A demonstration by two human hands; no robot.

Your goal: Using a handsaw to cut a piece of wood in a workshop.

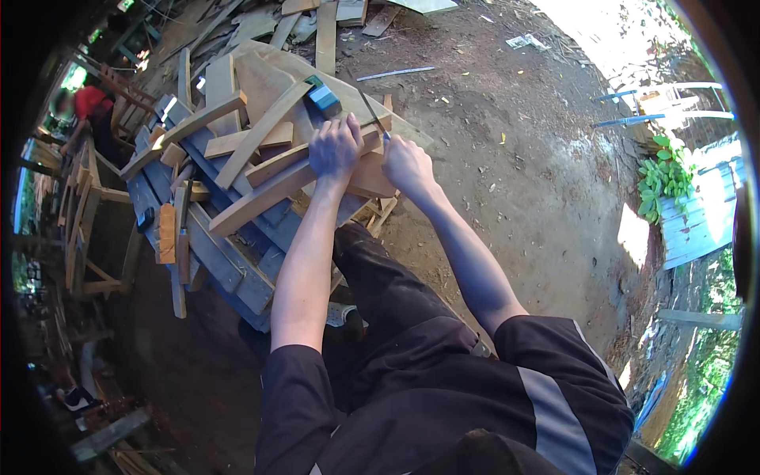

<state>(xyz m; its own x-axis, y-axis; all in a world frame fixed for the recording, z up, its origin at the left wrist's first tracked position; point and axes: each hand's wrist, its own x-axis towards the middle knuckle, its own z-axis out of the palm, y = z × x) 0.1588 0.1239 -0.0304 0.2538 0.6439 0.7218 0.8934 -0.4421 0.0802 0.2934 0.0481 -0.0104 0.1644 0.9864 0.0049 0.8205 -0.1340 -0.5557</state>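
Note:
My left hand (336, 149) is closed over the upper side of a long wooden board (265, 196), pressing it against the pile. At the board's right end my right hand (408, 166) grips a handsaw, whose thin dark blade (366, 103) points up and away across the wood. Its handle is mostly hidden by my fingers. Another wooden strip (279, 164) lies beside the held board. Just beyond my left hand sits a blue and black boxy tool (324, 97), its kind unclear.
Loose boards (261, 134) lie crosswise on a low bluish plank bench (226, 226). An orange block-like thing (165, 231) rests at its left edge. A person in red (93, 103) is at the far left. Dirt ground (522, 174) spreads right, toward a leafy plant (663, 178).

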